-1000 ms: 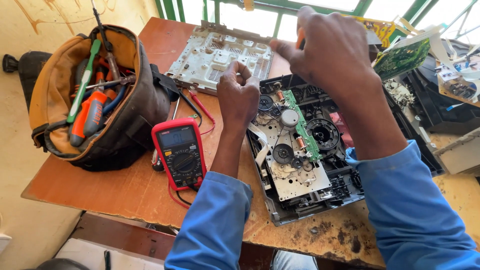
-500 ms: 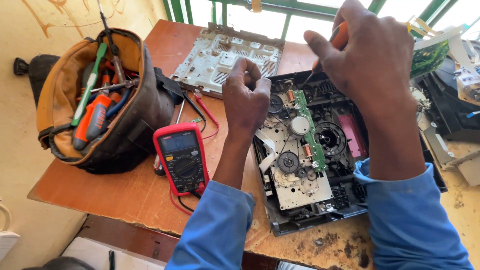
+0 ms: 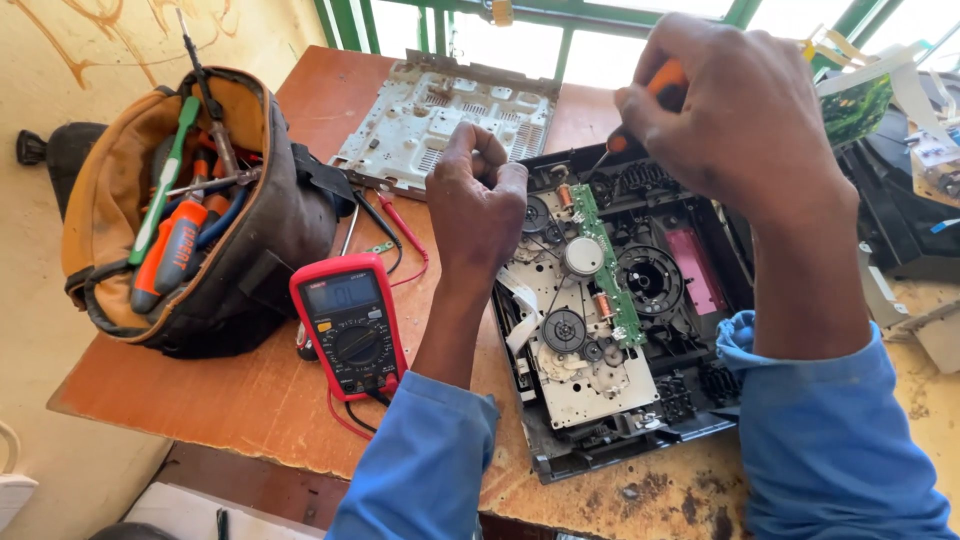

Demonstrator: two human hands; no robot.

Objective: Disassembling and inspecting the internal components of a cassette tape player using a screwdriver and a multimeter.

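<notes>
My right hand (image 3: 745, 120) is closed around a screwdriver (image 3: 640, 112) with an orange handle, its thin tip pointing down at the far left corner of the opened player (image 3: 625, 310). My left hand (image 3: 478, 205) rests on the player's left edge, fingers curled in with the thumb against them; whether it pinches anything I cannot tell. The player lies flat on the tabletop (image 3: 230, 400), its gears and narrow green circuit strip (image 3: 603, 265) bare. Just to its left sits a red meter (image 3: 350, 322), then a tool bag (image 3: 195, 215). A grey metal cover (image 3: 445, 120) lies behind.
</notes>
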